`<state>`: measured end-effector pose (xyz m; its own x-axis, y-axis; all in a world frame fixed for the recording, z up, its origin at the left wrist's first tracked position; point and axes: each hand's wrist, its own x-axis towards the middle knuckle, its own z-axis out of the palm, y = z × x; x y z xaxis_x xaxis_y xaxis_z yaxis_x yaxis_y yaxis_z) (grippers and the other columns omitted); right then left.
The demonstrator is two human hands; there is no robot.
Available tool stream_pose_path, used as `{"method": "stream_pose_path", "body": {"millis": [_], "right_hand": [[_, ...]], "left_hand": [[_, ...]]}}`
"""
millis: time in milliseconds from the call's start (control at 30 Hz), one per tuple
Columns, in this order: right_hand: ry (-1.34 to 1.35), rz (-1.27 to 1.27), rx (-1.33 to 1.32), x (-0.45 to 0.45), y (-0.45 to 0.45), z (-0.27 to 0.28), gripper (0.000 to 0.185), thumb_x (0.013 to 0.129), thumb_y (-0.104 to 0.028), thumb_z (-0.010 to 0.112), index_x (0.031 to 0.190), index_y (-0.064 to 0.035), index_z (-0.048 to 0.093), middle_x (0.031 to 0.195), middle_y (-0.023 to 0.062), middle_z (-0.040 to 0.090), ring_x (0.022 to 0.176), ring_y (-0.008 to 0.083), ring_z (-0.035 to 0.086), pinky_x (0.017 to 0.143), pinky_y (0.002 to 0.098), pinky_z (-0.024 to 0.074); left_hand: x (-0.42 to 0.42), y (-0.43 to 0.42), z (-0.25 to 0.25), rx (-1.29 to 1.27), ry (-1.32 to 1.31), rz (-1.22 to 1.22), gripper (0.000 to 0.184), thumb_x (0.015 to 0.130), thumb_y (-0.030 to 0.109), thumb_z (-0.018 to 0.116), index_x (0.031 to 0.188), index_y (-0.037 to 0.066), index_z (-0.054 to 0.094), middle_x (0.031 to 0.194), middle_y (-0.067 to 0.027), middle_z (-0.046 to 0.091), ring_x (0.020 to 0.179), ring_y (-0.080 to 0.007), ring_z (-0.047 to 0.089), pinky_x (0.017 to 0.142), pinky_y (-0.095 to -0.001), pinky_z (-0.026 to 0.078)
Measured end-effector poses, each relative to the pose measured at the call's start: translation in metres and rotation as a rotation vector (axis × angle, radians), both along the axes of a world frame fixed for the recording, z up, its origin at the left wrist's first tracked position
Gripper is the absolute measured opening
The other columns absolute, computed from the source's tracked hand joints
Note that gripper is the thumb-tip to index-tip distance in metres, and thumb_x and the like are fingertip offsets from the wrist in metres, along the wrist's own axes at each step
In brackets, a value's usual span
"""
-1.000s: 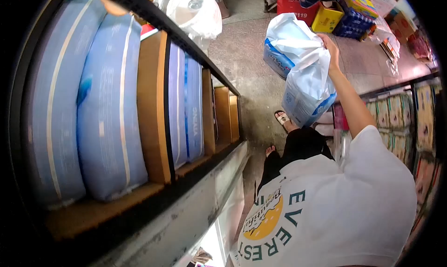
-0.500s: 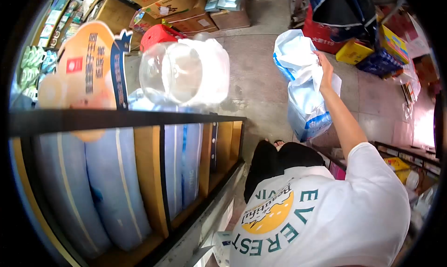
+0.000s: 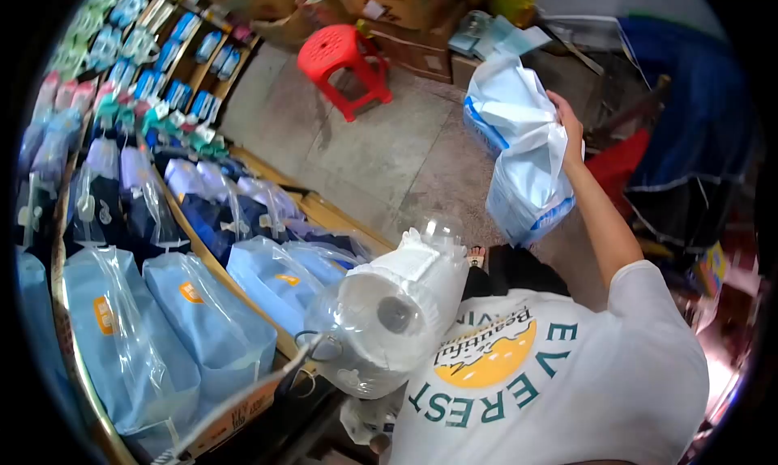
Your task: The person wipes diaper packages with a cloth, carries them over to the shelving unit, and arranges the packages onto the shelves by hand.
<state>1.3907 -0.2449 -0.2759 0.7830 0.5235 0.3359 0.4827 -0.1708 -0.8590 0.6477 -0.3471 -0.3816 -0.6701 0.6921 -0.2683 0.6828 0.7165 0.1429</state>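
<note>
My right hand (image 3: 570,126) is closed on the gathered white plastic of two light blue and white packs. The upper pack (image 3: 506,80) and the lower pack (image 3: 527,191) hang together in front of me, off the floor. My bare right forearm reaches up to them from a white sleeve. I cannot see my left hand. Near my left side, a clear plastic jar (image 3: 365,323) lies against a white plastic-wrapped bundle (image 3: 429,275).
A red stool (image 3: 344,64) stands on the grey floor (image 3: 373,153). Shelving at left holds light blue bags (image 3: 134,335) and smaller packs. Cardboard boxes (image 3: 397,3) are at the top. Dark blue fabric (image 3: 689,133) hangs at right, and a metal ring (image 3: 327,347) is near the jar.
The view has swung left, bringing the red stool and more shelving into sight. The clear jar and white bundle now appear closer to my body. My right hand still grips the packs.
</note>
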Motion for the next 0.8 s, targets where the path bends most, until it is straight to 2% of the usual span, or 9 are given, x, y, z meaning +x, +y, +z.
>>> {"method": "stream_pose_path", "body": {"millis": [100, 167, 300, 433, 500, 533, 633, 667, 800], "right_hand": [[-0.096, 0.137, -0.162, 0.021, 0.064, 0.002, 0.039, 0.074, -0.012, 0.056, 0.112, -0.0071, 0.056, 0.096, 0.0146, 0.064, 0.087, 0.0225, 0.061, 0.079, 0.0311, 0.0443], [-0.13, 0.293, -0.029, 0.061, 0.117, -0.032, 0.035, 0.073, -0.012, 0.057, 0.108, -0.0059, 0.057, 0.094, 0.0113, 0.065, 0.086, 0.0197, 0.061, 0.078, 0.0296, 0.0445], [-0.051, 0.477, -0.082, 0.1, 0.175, -0.022, 0.032, 0.075, -0.009, 0.055, 0.106, -0.004, 0.058, 0.092, 0.0071, 0.064, 0.085, 0.0134, 0.057, 0.077, 0.0264, 0.0435], [-0.053, 0.656, -0.063, 0.114, 0.241, -0.022, 0.032, 0.075, -0.011, 0.054, 0.106, -0.0028, 0.058, 0.094, 0.0101, 0.064, 0.086, 0.0167, 0.058, 0.078, 0.0273, 0.043], [-0.015, 0.75, -0.03, 0.102, 0.257, -0.024, 0.032, 0.074, -0.011, 0.054, 0.105, -0.002, 0.058, 0.094, 0.0118, 0.064, 0.087, 0.0182, 0.059, 0.079, 0.0278, 0.0429], [-0.009, 0.802, -0.095, 0.093, 0.267, -0.011, 0.033, 0.073, -0.011, 0.054, 0.104, -0.0021, 0.058, 0.093, 0.0114, 0.064, 0.087, 0.0181, 0.059, 0.079, 0.0276, 0.0428], [0.063, 0.993, -0.123, 0.081, 0.315, -0.027, 0.033, 0.071, -0.012, 0.056, 0.103, -0.0022, 0.058, 0.091, 0.0086, 0.064, 0.085, 0.0161, 0.058, 0.079, 0.0274, 0.0428], [0.064, 1.027, -0.135, 0.076, 0.329, -0.031, 0.033, 0.071, -0.012, 0.056, 0.103, -0.0022, 0.058, 0.091, 0.0086, 0.064, 0.085, 0.0161, 0.058, 0.079, 0.0274, 0.0428], [0.113, 1.238, -0.237, 0.039, 0.389, -0.049, 0.034, 0.071, -0.012, 0.056, 0.103, -0.0021, 0.058, 0.09, 0.0074, 0.063, 0.084, 0.0143, 0.056, 0.078, 0.0266, 0.0422]], "left_hand": [[0.028, -0.032, 0.008, 0.031, 0.007, 0.178, 0.027, 0.063, 0.016, 0.061, 0.08, -0.005, 0.065, 0.074, -0.0164, 0.063, 0.069, -0.029, 0.061, 0.064, -0.0374, 0.046], [0.061, -0.062, 0.017, 0.058, 0.033, 0.333, 0.027, 0.063, 0.017, 0.061, 0.079, -0.004, 0.065, 0.073, -0.0162, 0.063, 0.068, -0.029, 0.061, 0.064, -0.0374, 0.046], [0.142, -0.122, 0.029, 0.153, 0.094, 0.637, 0.026, 0.063, 0.017, 0.061, 0.078, -0.004, 0.065, 0.072, -0.016, 0.064, 0.067, -0.0291, 0.061, 0.064, -0.0374, 0.046], [0.233, -0.131, 0.056, 0.23, 0.121, 0.917, 0.026, 0.063, 0.018, 0.06, 0.076, -0.004, 0.066, 0.071, -0.0157, 0.064, 0.066, -0.0291, 0.061, 0.063, -0.0374, 0.046], [0.256, -0.119, 0.071, 0.258, 0.047, 0.972, 0.027, 0.06, 0.013, 0.06, 0.08, -0.003, 0.066, 0.07, -0.0157, 0.063, 0.061, -0.0272, 0.059, 0.061, -0.0365, 0.045], [0.265, -0.127, 0.065, 0.518, -0.06, 0.948, 0.022, 0.06, 0.011, 0.06, 0.075, -0.004, 0.065, 0.067, -0.0144, 0.061, 0.059, -0.0252, 0.056, 0.058, -0.0363, 0.044], [0.327, -0.129, 0.074, 0.52, -0.068, 0.882, 0.023, 0.064, 0.011, 0.056, 0.077, -0.005, 0.064, 0.067, -0.0096, 0.059, 0.058, -0.0203, 0.051, 0.053, -0.0322, 0.04], [0.354, -0.114, 0.081, 0.526, -0.051, 1.046, 0.022, 0.067, 0.012, 0.053, 0.078, -0.004, 0.065, 0.067, -0.008, 0.059, 0.057, -0.0182, 0.05, 0.052, -0.0298, 0.039], [0.377, -0.11, 0.056, 0.375, -0.08, 1.059, 0.023, 0.068, 0.013, 0.054, 0.079, -0.004, 0.064, 0.071, -0.0092, 0.06, 0.06, -0.0192, 0.052, 0.053, -0.0302, 0.04]]}}
